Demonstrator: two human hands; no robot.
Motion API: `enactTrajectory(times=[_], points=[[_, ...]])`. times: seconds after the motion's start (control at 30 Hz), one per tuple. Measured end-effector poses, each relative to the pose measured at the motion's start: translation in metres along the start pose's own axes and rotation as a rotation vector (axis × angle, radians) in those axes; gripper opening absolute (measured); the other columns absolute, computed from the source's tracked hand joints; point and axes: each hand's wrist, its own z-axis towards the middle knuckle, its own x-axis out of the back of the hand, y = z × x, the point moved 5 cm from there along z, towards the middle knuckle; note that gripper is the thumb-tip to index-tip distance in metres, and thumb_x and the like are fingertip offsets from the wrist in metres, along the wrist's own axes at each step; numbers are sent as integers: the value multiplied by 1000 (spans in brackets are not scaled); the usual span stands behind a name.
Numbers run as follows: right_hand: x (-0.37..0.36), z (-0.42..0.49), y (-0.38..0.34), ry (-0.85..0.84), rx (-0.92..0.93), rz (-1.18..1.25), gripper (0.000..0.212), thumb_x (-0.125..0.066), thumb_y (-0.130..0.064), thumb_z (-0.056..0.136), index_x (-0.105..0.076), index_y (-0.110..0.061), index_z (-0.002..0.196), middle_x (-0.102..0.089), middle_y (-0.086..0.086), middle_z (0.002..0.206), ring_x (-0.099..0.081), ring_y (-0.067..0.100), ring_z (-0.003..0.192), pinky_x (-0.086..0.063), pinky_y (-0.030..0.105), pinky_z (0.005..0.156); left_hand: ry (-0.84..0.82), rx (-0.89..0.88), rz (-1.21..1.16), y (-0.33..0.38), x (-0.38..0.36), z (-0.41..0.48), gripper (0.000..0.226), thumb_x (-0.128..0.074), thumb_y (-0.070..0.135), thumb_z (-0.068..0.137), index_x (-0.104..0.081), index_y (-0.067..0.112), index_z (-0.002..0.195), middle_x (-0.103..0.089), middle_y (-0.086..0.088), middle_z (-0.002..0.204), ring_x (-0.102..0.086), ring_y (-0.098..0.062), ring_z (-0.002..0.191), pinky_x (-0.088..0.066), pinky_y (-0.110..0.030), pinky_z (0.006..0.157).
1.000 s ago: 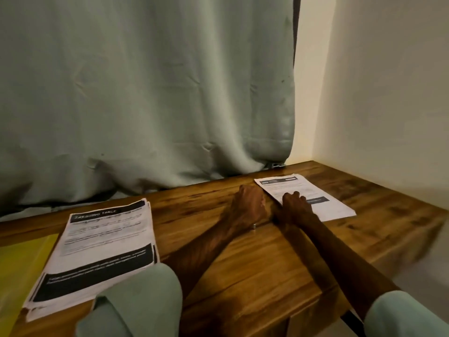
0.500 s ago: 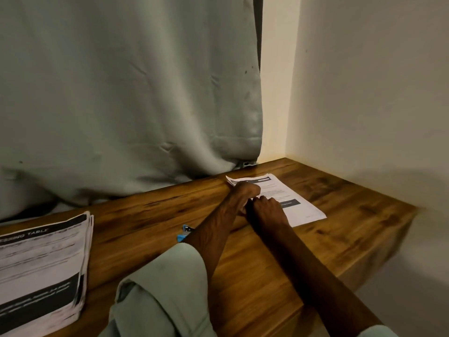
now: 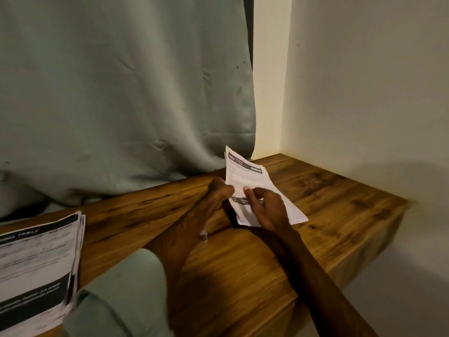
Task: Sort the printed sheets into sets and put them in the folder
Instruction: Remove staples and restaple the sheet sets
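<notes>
Head view: a thin set of printed sheets (image 3: pixel 247 181) sits over the far right part of the wooden table (image 3: pixel 315 207), close to the corner where the curtain (image 3: pixel 121 93) meets the wall (image 3: pixel 364 93). The pages are white with fine text, a dark header band carrying a pale number across the top, and a second dark band lower down, partly covered by fingers.

The set's long axis runs away from the person, header end farthest. That far end is tilted up off the wood, its top corner rising in front of the curtain's hem. The near right corner lies low by the tabletop; whether it touches cannot be told.

Both forearms reach forward and converge on the set. The left hand (image 3: pixel 218 193) curls its fingers round the left edge and grips it. The right hand (image 3: pixel 267 207) clamps the near part, thumb pressed on the printed face.

A thicker stack of printed sheets (image 3: pixel 38 268) lies flat at the table's left, well apart, beside a pale green sleeve (image 3: pixel 116 300).
</notes>
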Motion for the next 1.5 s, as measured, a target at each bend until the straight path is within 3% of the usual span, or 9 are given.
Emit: enactTrajectory(times=[0.1, 0.17, 0.27, 0.4, 0.57, 0.83, 1.13, 1.27, 1.5], points=[[12, 8, 0, 147, -28, -23, 56, -75, -53, 86, -58, -22, 130, -57, -9, 127, -53, 10, 115, -44, 30, 99, -3, -124, -81, 0, 55, -19, 29, -63, 5, 98, -65, -3, 126, -68, -18, 127, -70, -28, 102, -57, -35, 82], [14, 15, -3, 142, -92, -18, 65, -79, -59, 79, -58, -20, 127, -61, -2, 125, -59, 15, 111, -53, 36, 95, -20, -155, -144, -5, 98, -41, 28, -63, 6, 99, -64, -4, 125, -70, -18, 122, -71, -26, 95, -57, -33, 77], [5, 2, -38, -74, -209, 401, 49, -82, -38, 84, -63, -13, 122, -71, 0, 117, -71, 10, 91, -57, 22, 69, -20, -183, -205, -19, 158, -81, 24, -67, 13, 97, -68, 5, 119, -75, -11, 114, -74, -24, 91, -60, -40, 85], [-19, -30, -101, -272, -141, 727, 25, -70, -13, 94, -67, -10, 119, -74, 1, 110, -76, 10, 83, -58, 19, 63, 14, -232, -290, -39, 218, -139, 14, -66, 13, 97, -70, 14, 111, -78, -2, 106, -76, -24, 93, -62, -34, 79], [-43, -66, -167, -193, 41, 709, 22, -67, -12, 96, -66, -14, 118, -73, -13, 101, -75, 4, 88, -61, 22, 69, 185, -298, -354, -57, 271, -190, 15, -61, 12, 100, -68, 13, 113, -75, -5, 109, -75, -18, 94, -62, -30, 79], [-61, -99, -179, -189, 58, 704, 24, -74, -11, 90, -68, -19, 111, -74, 2, 112, -75, 5, 87, -60, 21, 69, 180, -293, -371, -82, 286, -231, 11, -68, 20, 96, -68, 24, 107, -78, 16, 89, -76, -12, 88, -63, -28, 73], [-48, -82, -212, -114, 89, 714, 20, -75, -19, 90, -63, -29, 103, -71, -14, 99, -72, 0, 79, -57, 16, 63, 344, -381, -496, -32, 301, -227, 28, -76, 29, 90, -71, 12, 110, -79, -2, 98, -77, -22, 85, -62, -29, 66], [-36, -59, -232, -62, 132, 759, 28, -76, -29, 90, -69, -18, 115, -78, -4, 103, -75, 13, 91, -63, 33, 78, 392, -429, -501, -3, 318, -219, 33, -76, 39, 89, -71, 10, 103, -79, -6, 91, -77, -30, 82, -63, -40, 71], [-21, -34, -263, 52, 238, 673, 30, -75, -40, 90, -67, -15, 104, -74, -3, 89, -70, 5, 76, -55, 18, 66, 470, -434, -484, 22, 320, -209, 41, -71, 53, 90, -63, 15, 76, -75, -12, 76, -75, -33, 73, -63, -50, 75]])
